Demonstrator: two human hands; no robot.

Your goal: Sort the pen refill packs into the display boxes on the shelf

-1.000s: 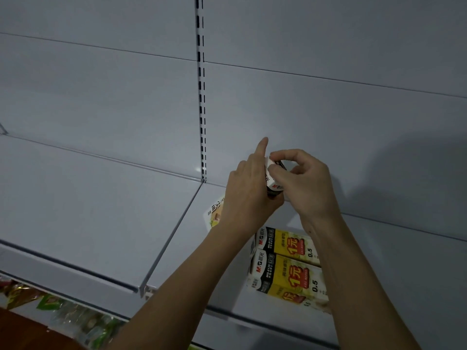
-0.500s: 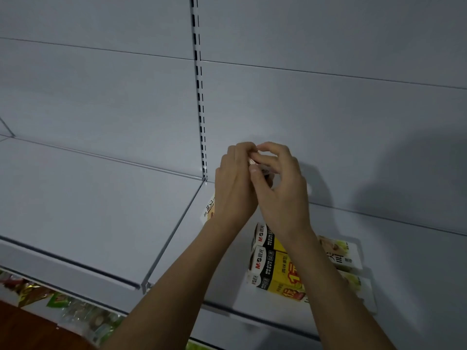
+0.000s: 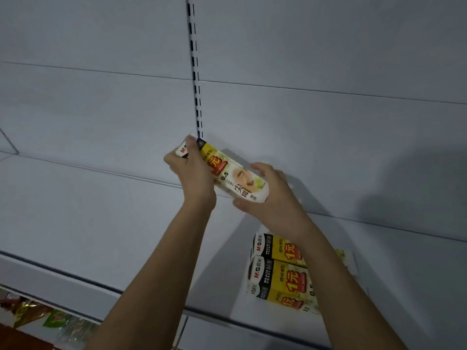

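Holding the pen refill box (image 3: 228, 173) up in front of the back panel (image 3: 328, 135), the person has it lifted clear of the shelf (image 3: 75, 210), tilted with its far end high by the slotted upright (image 3: 195, 84). The left hand (image 3: 194, 173) wraps its fingers around the upper end, the right hand (image 3: 273, 195) cups the lower end with fingers curled round it, so both are gripping the same carton.

Down on the shelf, two more display boxes (image 3: 280, 271) lie side by side near the front edge, partly behind the right forearm.

Here is where it might slip. The box is slanted, and if an end flap is open I judge loose refills could slide out of the lower end; I cannot tell from here whether it is sealed. The right forearm hangs right over the two boxes below, so a careless lowering might nudge them toward the shelf lip.

Compared with half a second ago, the change is clear: then both hands were bunched together, pinching at something small at fingertip height. Now they have spread apart along a full-length carton, its printed face turned toward us.
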